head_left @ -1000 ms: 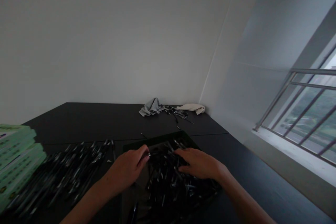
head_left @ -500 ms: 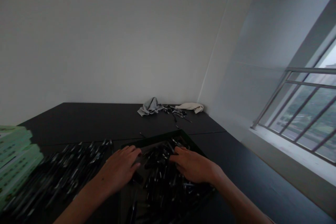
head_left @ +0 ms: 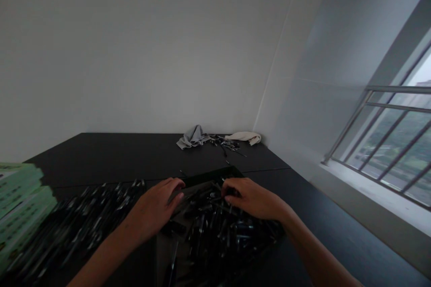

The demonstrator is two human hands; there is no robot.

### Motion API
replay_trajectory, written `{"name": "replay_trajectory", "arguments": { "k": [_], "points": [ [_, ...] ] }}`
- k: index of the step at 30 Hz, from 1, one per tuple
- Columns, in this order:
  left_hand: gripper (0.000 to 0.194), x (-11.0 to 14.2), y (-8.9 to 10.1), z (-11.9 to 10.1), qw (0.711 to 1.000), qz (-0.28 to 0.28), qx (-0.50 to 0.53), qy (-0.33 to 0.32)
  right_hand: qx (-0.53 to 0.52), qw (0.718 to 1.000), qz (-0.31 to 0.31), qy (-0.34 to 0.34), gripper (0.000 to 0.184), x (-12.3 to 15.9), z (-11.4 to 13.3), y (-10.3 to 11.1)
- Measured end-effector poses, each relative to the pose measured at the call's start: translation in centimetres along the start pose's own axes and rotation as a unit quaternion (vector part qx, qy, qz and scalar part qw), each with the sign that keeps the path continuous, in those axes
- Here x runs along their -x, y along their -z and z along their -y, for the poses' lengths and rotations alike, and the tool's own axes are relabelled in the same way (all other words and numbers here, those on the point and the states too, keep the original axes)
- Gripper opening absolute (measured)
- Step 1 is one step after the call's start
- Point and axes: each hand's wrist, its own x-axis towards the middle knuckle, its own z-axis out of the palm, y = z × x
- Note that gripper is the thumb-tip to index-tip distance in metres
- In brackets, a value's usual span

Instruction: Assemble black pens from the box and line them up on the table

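A dark tray (head_left: 215,174) in front of me holds a heap of black pens (head_left: 218,228) with silver tips. My left hand (head_left: 155,208) rests at the heap's left side, fingers curled and reaching into the pens. My right hand (head_left: 251,198) lies on the far right of the heap, its fingers bent down among the pens. What either hand's fingers grip is hidden in the dim light.
A second spread of black pens (head_left: 77,224) lies on the black table (head_left: 134,152) to the left. Green boxes (head_left: 18,206) are stacked at the far left. A grey cloth (head_left: 192,136), loose pens and a beige cloth (head_left: 244,136) sit in the far corner. A barred window (head_left: 390,143) is on the right.
Both hands have shifted slightly over the heap; the left hand drew back from a pinch near the middle to the left edge, and the right hand moved toward the tray's far side.
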Motion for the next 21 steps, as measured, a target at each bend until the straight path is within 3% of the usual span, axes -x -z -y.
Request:
{"name": "replay_trajectory", "arguments": {
  "k": [2, 5, 7, 12, 18, 21],
  "points": [
    [0.028, 0.0, -0.1, 0.2, 1.000, 0.001, 0.000, 0.002, 0.026, 0.999, 0.026, -0.035, 0.036, 0.5, -0.7, 0.2],
    [0.028, -0.1, -0.4, 0.3, 1.000, 0.004, -0.001, 0.004, 0.085, 0.988, 0.090, -0.088, 0.082, 1.2, -1.5, -0.3],
    [0.027, -0.1, -0.6, 0.4, 1.000, 0.007, -0.001, 0.004, 0.121, 0.980, 0.114, -0.114, 0.093, 1.2, -1.3, -1.2],
    [0.027, -0.1, -1.0, 0.4, 1.000, 0.013, 0.000, 0.003, 0.150, 0.971, 0.104, -0.156, 0.087, 0.2, 0.5, -3.7],
    [0.027, -0.1, -1.1, 0.1, 1.000, 0.030, 0.009, 0.003, 0.040, 0.991, 0.098, -0.084, 0.047, -0.8, 1.8, -4.6],
    [0.028, -0.1, -1.3, 0.2, 0.999, 0.038, 0.014, 0.005, -0.012, 0.993, 0.108, -0.041, 0.038, -1.0, 2.2, -4.4]
  ]
}}
